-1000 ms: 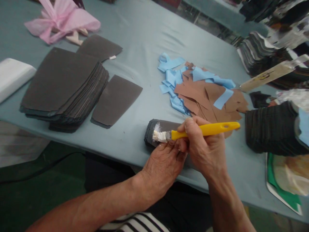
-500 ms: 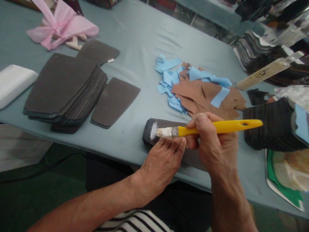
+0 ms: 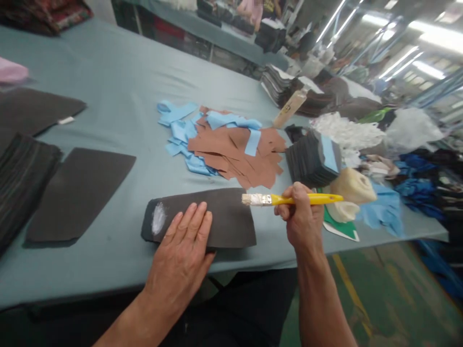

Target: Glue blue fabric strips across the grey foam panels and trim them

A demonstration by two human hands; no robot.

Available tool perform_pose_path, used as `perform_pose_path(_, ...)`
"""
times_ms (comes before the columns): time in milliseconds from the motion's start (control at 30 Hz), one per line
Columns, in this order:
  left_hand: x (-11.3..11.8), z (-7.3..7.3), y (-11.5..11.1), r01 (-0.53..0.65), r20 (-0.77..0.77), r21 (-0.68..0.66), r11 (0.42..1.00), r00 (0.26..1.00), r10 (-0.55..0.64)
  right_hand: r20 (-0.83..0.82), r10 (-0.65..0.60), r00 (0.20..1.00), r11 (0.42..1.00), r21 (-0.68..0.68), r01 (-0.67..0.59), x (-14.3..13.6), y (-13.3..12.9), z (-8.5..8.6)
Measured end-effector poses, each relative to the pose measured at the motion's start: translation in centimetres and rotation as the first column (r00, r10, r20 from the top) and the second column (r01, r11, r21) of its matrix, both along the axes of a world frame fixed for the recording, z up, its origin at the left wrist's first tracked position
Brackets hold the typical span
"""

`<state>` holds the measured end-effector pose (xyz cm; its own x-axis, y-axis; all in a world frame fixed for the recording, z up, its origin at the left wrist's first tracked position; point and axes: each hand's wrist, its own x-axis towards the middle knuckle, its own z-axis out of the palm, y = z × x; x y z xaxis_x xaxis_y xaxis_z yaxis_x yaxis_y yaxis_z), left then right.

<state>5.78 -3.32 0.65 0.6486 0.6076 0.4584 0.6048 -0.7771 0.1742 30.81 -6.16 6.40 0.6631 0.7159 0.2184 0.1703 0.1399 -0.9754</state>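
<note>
My left hand (image 3: 183, 248) lies flat with fingers extended on a dark grey panel (image 3: 229, 219), which rests near the table's front edge. A white smear (image 3: 158, 219) of paste shows at the panel's left end, beside a darker edge. In my right hand (image 3: 304, 217) is a paintbrush (image 3: 280, 199) with a yellow handle, held level and gripped between thumb and fingers. Its bristles, coated in white, point left over the panel's right end; whether they touch it I cannot tell. Farther left lies another dark panel (image 3: 85, 193), next to a stack of dark pieces (image 3: 25, 178).
Brown scraps (image 3: 235, 149) and light blue strips (image 3: 181, 130) are heaped behind the panel. To the right stand a dark stack (image 3: 311, 159), a cream roll (image 3: 352, 185) and a green sheet (image 3: 342, 226). A tan bottle-like object (image 3: 290, 106) leans at the back.
The brush has left the white smear and moved right, clear of my left hand. My left hand has flattened across the panel, and the camera view has swung right.
</note>
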Motion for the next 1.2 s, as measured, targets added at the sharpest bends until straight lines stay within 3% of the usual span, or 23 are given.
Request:
perform_pose_path(200,-0.1,-0.1,0.3,0.015,-0.040,0.075,0.997,0.999,-0.012,-0.039,-0.045,0.998,0.998,-0.036,0.044,1.0,-1.0,-1.3)
perform_pose_path(500,-0.2,-0.2,0.4,0.024,-0.069,0.119,0.993,0.997,-0.016,-0.059,0.036,0.998,0.999,-0.010,-0.037,0.2,-0.8,-1.9)
perform_pose_path(800,-0.3,0.3,0.8,0.034,-0.055,0.076,0.997,0.998,-0.030,-0.101,-0.033,0.994,0.999,0.034,0.037,1.0,-1.2,-2.6)
perform_pose_path(1200,-0.1,0.4,1.0,0.039,-0.087,0.133,0.990,0.996,-0.027,-0.221,-0.102,0.970,0.981,0.139,0.135,1.9,-1.3,-2.8)
